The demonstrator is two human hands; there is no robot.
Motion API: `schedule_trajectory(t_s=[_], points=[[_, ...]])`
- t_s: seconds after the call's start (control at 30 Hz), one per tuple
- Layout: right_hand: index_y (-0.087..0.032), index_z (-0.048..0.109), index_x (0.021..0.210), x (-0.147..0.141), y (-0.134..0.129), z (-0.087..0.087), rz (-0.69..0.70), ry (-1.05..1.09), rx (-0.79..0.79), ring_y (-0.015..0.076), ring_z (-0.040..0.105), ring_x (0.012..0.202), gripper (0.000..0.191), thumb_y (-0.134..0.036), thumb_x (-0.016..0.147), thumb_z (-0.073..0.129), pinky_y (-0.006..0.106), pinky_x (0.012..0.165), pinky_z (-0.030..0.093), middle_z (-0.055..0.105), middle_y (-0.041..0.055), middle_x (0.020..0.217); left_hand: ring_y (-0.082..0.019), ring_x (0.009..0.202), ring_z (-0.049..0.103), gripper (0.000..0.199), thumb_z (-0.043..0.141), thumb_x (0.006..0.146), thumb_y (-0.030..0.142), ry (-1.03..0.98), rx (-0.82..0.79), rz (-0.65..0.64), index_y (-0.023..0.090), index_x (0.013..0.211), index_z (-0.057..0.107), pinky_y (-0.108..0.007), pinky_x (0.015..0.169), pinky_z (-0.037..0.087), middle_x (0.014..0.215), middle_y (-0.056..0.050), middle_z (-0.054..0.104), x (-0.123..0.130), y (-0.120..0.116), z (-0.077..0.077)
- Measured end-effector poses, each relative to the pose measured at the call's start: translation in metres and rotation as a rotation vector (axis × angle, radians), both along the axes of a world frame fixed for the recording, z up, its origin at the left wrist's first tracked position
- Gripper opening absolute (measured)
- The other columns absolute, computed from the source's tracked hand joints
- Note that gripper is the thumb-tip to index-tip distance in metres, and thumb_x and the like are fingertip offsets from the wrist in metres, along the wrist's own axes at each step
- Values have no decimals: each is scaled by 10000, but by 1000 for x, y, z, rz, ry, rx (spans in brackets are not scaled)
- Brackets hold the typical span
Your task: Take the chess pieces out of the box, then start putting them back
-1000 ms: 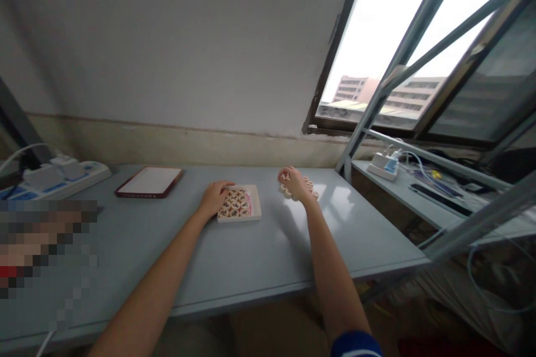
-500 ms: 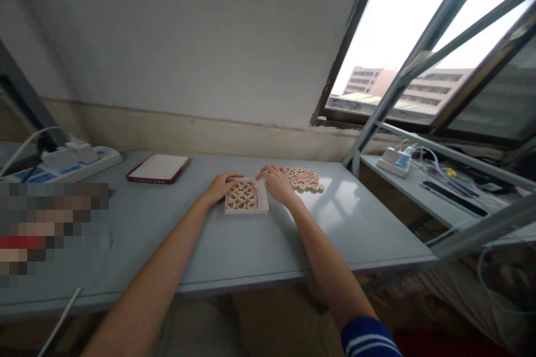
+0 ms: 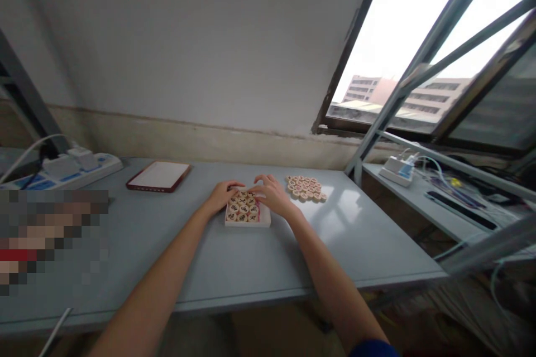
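Observation:
A shallow white box (image 3: 264, 217) lies on the desk with round xiangqi pieces (image 3: 243, 208) in rows, their black characters facing up. A strip along its right side holds no pieces. My left hand (image 3: 221, 196) grips the box at its far left corner, thumb by the near pieces. Over the far right corner, my right hand (image 3: 271, 194) has its fingers apart, with thumb and fingertips by the back pieces. I see nothing held in it. To its right, several loose xiangqi pieces (image 3: 306, 188) with red markings lie flat in a cluster.
A dark red-framed white board (image 3: 159, 175) lies at the back left. Beyond it stands a power strip (image 3: 90, 166) with plugs. On the right, a metal frame post (image 3: 368, 148) divides off another desk with a white charger block (image 3: 397, 170). Wall behind.
My right hand has moved from the box's far right edge leftward over its back pieces, its fingers spreading. The left hand stays at the left corner. The view has tilted slightly upward.

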State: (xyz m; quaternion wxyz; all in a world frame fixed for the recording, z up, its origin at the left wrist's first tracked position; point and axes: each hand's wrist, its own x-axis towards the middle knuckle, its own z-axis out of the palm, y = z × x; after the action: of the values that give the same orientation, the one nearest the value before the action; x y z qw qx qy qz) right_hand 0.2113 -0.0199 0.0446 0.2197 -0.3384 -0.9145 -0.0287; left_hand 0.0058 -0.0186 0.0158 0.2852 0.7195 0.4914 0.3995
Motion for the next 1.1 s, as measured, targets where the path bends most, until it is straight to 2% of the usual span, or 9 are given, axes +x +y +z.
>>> schedule_trajectory(t_s=[0.13,0.27,0.4,0.5,0.67,0.83,0.97,1.03,1.1], points=[[-290,645,962,-1,6,-4,-26,17,-46,180,410,945,234,-212,741,636,320,845,350,487,28,1043,-165,851,589,319,414,697,197,0,28,88,121,895,652,-277,809,447,924,-69,662,-7,2,2],[-254,651,899,11,18,-4,-116,185,-88,186,432,950,187,-290,716,660,324,857,334,509,33,1004,-161,836,590,304,432,709,207,23,25,102,128,908,647,-274,796,449,915,-65,664,-12,2,5],[-218,612,968,34,29,-5,-411,320,-6,212,425,983,228,-342,785,558,328,859,313,520,63,1005,-164,806,587,303,435,721,223,88,28,107,131,916,648,-275,767,446,896,-63,666,-9,1,4],[-195,618,943,47,32,-12,-659,209,64,263,383,1006,216,-317,793,522,374,845,288,509,104,1018,-160,799,586,306,422,733,240,126,26,115,142,910,653,-261,749,441,892,-53,666,-6,0,3],[-194,648,841,49,37,-21,-794,29,119,281,375,959,194,-204,814,456,426,793,265,525,129,983,-160,777,588,304,454,721,275,153,18,100,142,913,650,-248,717,444,891,-51,669,-5,0,1],[-176,663,836,49,38,-17,-777,3,80,304,357,983,230,-178,821,434,455,784,257,523,153,1012,-164,764,588,307,477,705,284,158,32,82,135,912,648,-253,706,446,883,-59,668,-7,0,1],[-201,654,931,44,29,-8,-725,128,89,293,351,1032,241,-212,832,435,453,836,257,497,126,1097,-166,765,587,304,483,702,293,155,26,95,136,901,651,-257,710,449,874,-59,669,-7,-1,0],[-228,631,998,37,24,-2,-593,199,62,260,384,1027,239,-230,830,459,406,846,284,508,92,1098,-166,770,587,305,485,701,291,142,24,98,132,901,650,-260,713,453,876,-60,668,-7,-1,1],[-248,618,1024,28,19,3,-333,185,-66,208,454,957,238,-239,811,514,336,815,329,554,56,1040,-164,773,587,298,485,700,283,135,27,97,131,895,651,-263,721,454,874,-59,667,-6,-2,2]])
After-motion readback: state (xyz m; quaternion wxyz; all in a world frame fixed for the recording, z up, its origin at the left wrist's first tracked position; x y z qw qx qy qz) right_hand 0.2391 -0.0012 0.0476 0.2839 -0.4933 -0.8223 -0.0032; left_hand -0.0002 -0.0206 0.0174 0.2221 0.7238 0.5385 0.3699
